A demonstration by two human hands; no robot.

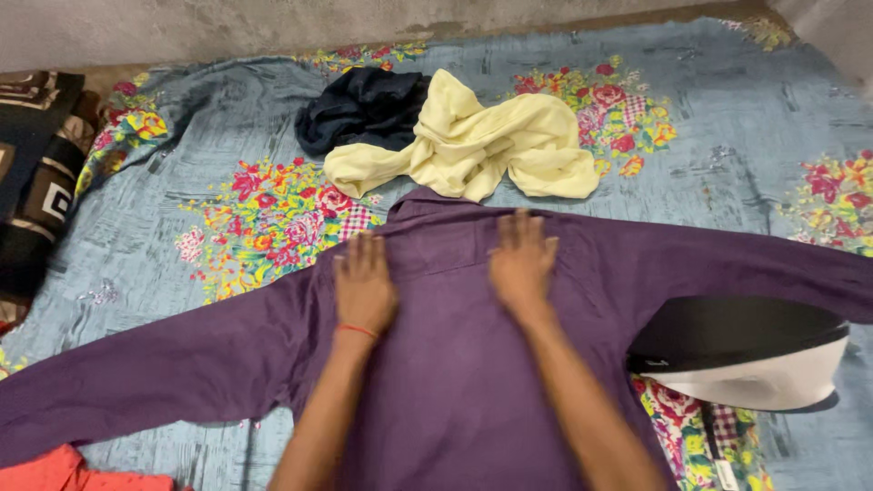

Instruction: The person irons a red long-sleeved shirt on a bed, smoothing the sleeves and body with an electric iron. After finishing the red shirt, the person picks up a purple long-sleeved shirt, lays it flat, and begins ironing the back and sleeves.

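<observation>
**Palms flat on the purple shirt**

Palms, both of them, lie spread and open on the purple shirt (455,382); nothing is pinched or held. My left hand (364,286) presses just below the collar on one side, with a thin red thread at the wrist, and my right hand (521,264) presses beside it, fingers pointing up toward the collar.

The shirt lies back up on the floral bedsheet (727,136), sleeves stretched out wide to either side. I judge it light, soft and limp, likely to bunch or slide if pushed; the shoulders, collar and cuffs look like the firmest places to take hold.

Beyond the collar, nearly touching it, sits a crumpled pale yellow garment (482,141), and behind that a dark navy garment (359,109). On the shirt's sleeve, to my right hand's side, rests a black-and-white curved object (746,350) that I cannot identify. Past the other cuff, at the lower corner, an orange-red cloth (55,468) shows. Further out that way lies a dark patterned blanket (36,182). Open sheet remains above both sleeves.
</observation>
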